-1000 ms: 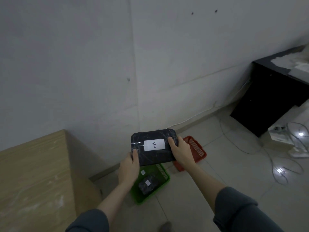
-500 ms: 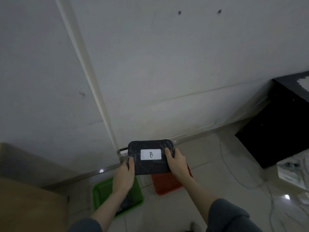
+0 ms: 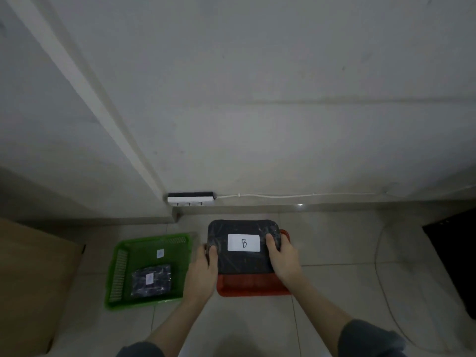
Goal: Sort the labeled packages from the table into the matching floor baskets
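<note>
I hold a black wrapped package (image 3: pixel 244 261) with a white label reading B flat between both hands. My left hand (image 3: pixel 203 271) grips its left edge and my right hand (image 3: pixel 283 261) grips its right edge. The package hovers directly over the red floor basket (image 3: pixel 252 286), hiding most of it. To the left stands the green floor basket (image 3: pixel 117 276), which holds one smaller black package (image 3: pixel 150 279) with a white label and has a small white tag on its bottom.
A white power strip (image 3: pixel 190 198) with a cable lies along the wall base behind the baskets. A wooden table's corner (image 3: pixel 31 282) is at the left. A black cabinet (image 3: pixel 456 256) stands at the right edge. Tiled floor lies in front of the baskets.
My view has swung down and toward the baskets. Both hands have carried the B package lower, from in front of the wall to right over the red basket.
</note>
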